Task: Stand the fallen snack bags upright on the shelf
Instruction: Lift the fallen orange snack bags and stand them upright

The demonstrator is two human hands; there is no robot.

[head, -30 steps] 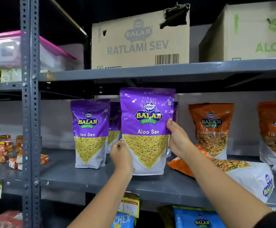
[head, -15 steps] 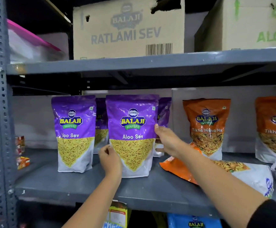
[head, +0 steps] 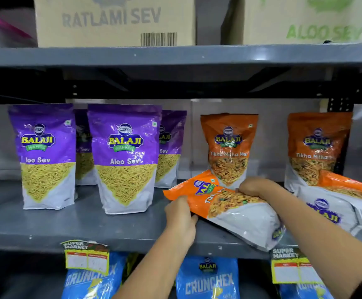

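An orange Tikha Mitha Mix bag (head: 225, 209) lies on its back on the grey shelf (head: 72, 231), its top pointing left. My left hand (head: 181, 216) grips its near left edge. My right hand (head: 255, 187) grips its far edge. A second fallen orange bag (head: 337, 203) lies to the right, partly behind my right arm. Two orange bags stand upright behind them (head: 228, 147) (head: 318, 145). The purple Aloo Sev bag (head: 125, 158) that I set down stands upright at centre left, beside another purple bag (head: 43, 154).
Two more purple bags stand in the back row (head: 170, 147). The upper shelf (head: 175, 56) carries cardboard boxes (head: 113, 20) close overhead. Blue Crunchex bags (head: 208, 279) hang below, with price tags (head: 86, 256) clipped on the shelf's front edge.
Both hands let go of the purple Aloo Sev bag, which now stands on the shelf, and moved right onto the fallen orange bag. The view came closer and shifted right.
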